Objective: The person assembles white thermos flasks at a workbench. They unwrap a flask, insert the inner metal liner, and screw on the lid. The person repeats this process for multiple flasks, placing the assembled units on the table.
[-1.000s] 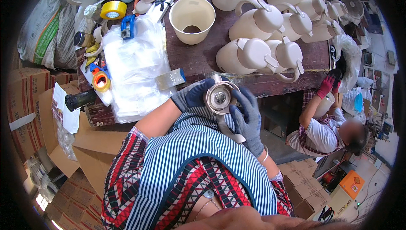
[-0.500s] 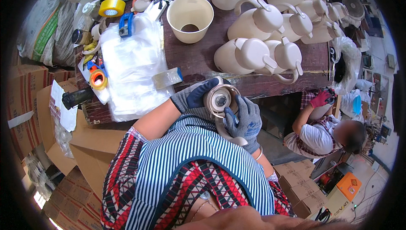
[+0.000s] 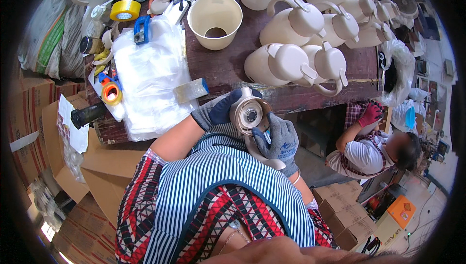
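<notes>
A cream insulated jug (image 3: pixel 239 114) is tilted in front of my striped apron, one round end facing up. Inside that end are a shiny metal rim and a round dark-centred disc (image 3: pixel 251 115). My left hand (image 3: pixel 224 108), in a grey and navy glove, is wrapped round the jug's left side. My right hand (image 3: pixel 279 140), in a matching glove, is closed at the right of the rim, thumb and fingers against it. A pale curved handle (image 3: pixel 273 162) sticks out below, partly behind my right hand. The rest of the jug's body is hidden.
Several cream jugs (image 3: pixel 286 62) stand on the dark table (image 3: pixel 221 72), beside a cream bucket (image 3: pixel 215 19). Clear plastic bags (image 3: pixel 150 79), yellow tape (image 3: pixel 125 10) and a blue tape cutter (image 3: pixel 141 30) lie left. Cardboard boxes (image 3: pixel 29 118) flank me; a co-worker (image 3: pixel 366 152) sits at right.
The jug and both hands have shifted slightly left and turned a little. My right fingers have moved slightly down along the rim. The grip of both hands stays on the jug.
</notes>
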Available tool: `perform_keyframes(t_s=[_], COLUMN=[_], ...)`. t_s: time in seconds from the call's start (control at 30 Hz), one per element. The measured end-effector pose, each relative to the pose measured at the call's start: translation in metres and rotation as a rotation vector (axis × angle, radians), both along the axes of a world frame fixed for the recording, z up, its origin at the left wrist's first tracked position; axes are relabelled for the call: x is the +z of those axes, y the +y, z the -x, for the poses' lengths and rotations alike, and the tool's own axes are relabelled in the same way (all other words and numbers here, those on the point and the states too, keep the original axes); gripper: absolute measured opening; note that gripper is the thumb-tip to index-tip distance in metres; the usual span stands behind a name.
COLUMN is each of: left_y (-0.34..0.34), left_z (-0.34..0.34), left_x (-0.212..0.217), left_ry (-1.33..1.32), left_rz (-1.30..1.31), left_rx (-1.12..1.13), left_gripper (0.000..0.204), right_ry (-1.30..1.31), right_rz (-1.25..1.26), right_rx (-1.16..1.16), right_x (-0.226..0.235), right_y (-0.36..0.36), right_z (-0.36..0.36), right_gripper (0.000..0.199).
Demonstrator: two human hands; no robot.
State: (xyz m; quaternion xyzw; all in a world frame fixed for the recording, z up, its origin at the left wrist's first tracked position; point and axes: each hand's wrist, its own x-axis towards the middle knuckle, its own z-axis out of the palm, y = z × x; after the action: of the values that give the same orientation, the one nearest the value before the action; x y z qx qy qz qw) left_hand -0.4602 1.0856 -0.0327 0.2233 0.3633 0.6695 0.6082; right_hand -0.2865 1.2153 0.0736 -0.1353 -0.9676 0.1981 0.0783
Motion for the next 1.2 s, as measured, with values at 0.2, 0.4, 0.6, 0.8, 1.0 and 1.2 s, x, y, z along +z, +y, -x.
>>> perform_keyframes(t_s=[0.2,0.4,0.6,0.8,1.0,1.2], left_y=[0.003,0.001,0.001,-0.002,-0.003,-0.006], left_z=[0.005,0.001,0.000,0.000,0.004,-0.006], left_x=[0.003,0.013,0.005,-0.002,0.022,0.025], left_ry=[0.002,-0.163,0.147,0.031,-0.116,-0.254], left_rz=[-0.017,0.045,-0.016,0.036,0.082,0.082], left_rx=[-0.030,-0.005,-0.025,-0.058,-0.063,-0.028], left_gripper=[0.070,0.074,0.073,0.067,0.074,0.078], right_ry=[0.018,0.064,0.088,0.093,0.086,0.095], right_rz=[0.049,0.108,0.101,0.080,0.150,0.250], right_rx=[-0.015,-0.096,-0.118,-0.099,-0.143,-0.202], right_x=[0.004,0.006,0.005,0.007,0.008,0.009], right_y=[0.000,-0.003,-0.004,-0.003,-0.006,-0.009], right_z=[0.004,0.003,-0.004,-0.004,-0.002,-0.004], right_gripper=[0.053,0.049,0.045,0.042,0.038,0.036])
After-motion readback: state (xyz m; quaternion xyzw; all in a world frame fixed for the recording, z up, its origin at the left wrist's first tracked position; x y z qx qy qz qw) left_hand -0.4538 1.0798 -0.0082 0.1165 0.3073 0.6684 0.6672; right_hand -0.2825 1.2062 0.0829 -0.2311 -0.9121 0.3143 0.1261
